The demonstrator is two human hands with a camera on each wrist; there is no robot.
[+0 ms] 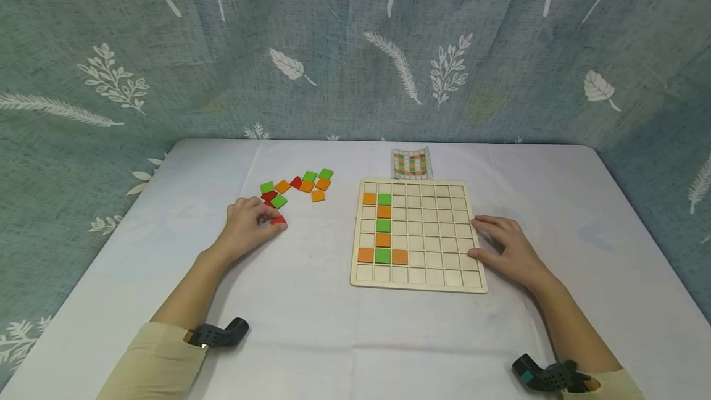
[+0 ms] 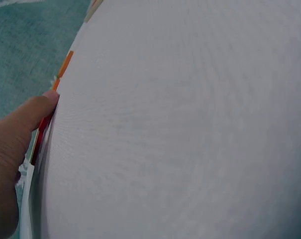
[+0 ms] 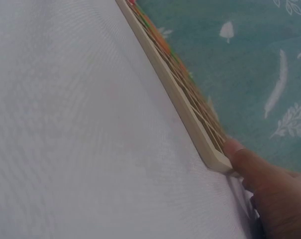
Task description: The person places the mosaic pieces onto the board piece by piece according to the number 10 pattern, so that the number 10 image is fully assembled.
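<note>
My left hand (image 1: 244, 224) is at the near end of a loose group of small square tiles. Its thumb and index finger pinch a red tile (image 1: 278, 220); the other fingers are bent behind. In the left wrist view the thumb (image 2: 33, 112) hides most of the tiles. A wooden grid board (image 1: 428, 289) lies flat, with several orange tiles (image 1: 383, 240) and green tiles (image 1: 383, 226) set in its left columns. Along the board's right edge rests my right hand (image 1: 511, 252), thumb on the rim and fingers loosely extended. In the right wrist view the thumb (image 3: 250, 164) touches the board's corner.
Behind the board lies a small pattern card (image 1: 411, 164) with coloured squares. Loose green tiles (image 1: 326, 174), orange tiles (image 1: 318, 196) and red tiles (image 1: 296, 182) lie left of the board. A white cloth (image 1: 311, 326) covers the table; a leaf-patterned curtain (image 1: 344, 79) hangs behind.
</note>
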